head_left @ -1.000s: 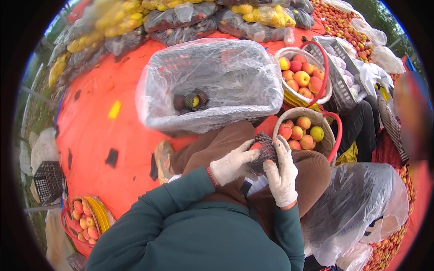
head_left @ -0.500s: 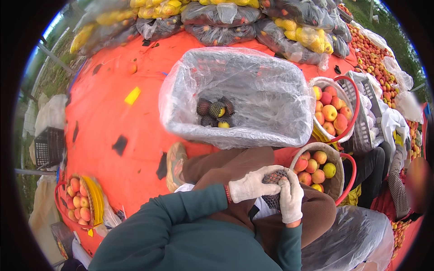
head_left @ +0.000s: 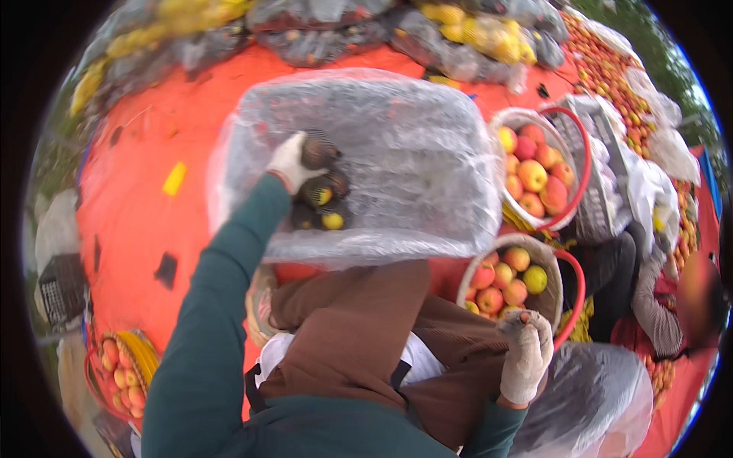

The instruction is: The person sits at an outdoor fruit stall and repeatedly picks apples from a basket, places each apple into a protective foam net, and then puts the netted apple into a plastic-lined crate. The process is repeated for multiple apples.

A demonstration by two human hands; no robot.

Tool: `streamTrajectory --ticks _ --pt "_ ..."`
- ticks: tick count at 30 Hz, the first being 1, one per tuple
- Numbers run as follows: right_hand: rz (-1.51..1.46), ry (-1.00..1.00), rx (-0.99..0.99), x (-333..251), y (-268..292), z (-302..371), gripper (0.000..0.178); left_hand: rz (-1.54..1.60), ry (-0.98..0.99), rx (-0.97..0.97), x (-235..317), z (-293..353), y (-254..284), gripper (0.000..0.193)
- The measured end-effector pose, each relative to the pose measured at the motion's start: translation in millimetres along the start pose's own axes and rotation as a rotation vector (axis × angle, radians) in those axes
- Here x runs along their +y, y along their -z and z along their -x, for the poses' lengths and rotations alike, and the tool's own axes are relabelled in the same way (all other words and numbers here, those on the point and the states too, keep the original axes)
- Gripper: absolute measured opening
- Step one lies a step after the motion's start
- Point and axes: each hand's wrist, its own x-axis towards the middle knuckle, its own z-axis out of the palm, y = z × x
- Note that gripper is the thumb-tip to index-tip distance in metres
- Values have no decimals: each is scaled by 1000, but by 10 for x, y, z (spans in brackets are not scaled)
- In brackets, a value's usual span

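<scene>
My left hand (head_left: 289, 163), in a white glove, reaches into a crate lined with clear plastic (head_left: 412, 164). Its fingers are closed around an apple in a dark mesh sleeve (head_left: 318, 154). Right below it in the crate lie several more sleeved apples (head_left: 324, 195), some showing yellow skin. Gloved too, my right hand (head_left: 527, 357) is raised over my right thigh, just in front of a basket of red and yellow apples (head_left: 502, 278). Its fingers are curled together with greyish, dirty-looking tips; what they pinch, if anything, I cannot make out.
Another apple basket with a red handle (head_left: 534, 172) stands right of the crate, beside a grey crate (head_left: 599, 206). Filled bags (head_left: 321, 38) are stacked at the back. A person (head_left: 657, 313) sits at the right. One more basket (head_left: 122, 378) is at the lower left.
Both hands were together over my lap around a sleeved apple. My left hand has swung forward into the crate with a sleeved apple; my right has moved right, apart from it.
</scene>
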Motion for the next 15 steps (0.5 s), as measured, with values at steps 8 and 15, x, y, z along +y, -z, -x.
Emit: streamTrajectory --ticks 8,15 --pt "129 105 357 -394 920 -51 17 1068 1161 106 -959 -162 -456 52" --pt "-16 237 759 -404 1964 517 16 1205 435 -353 -456 -100 -281 39"
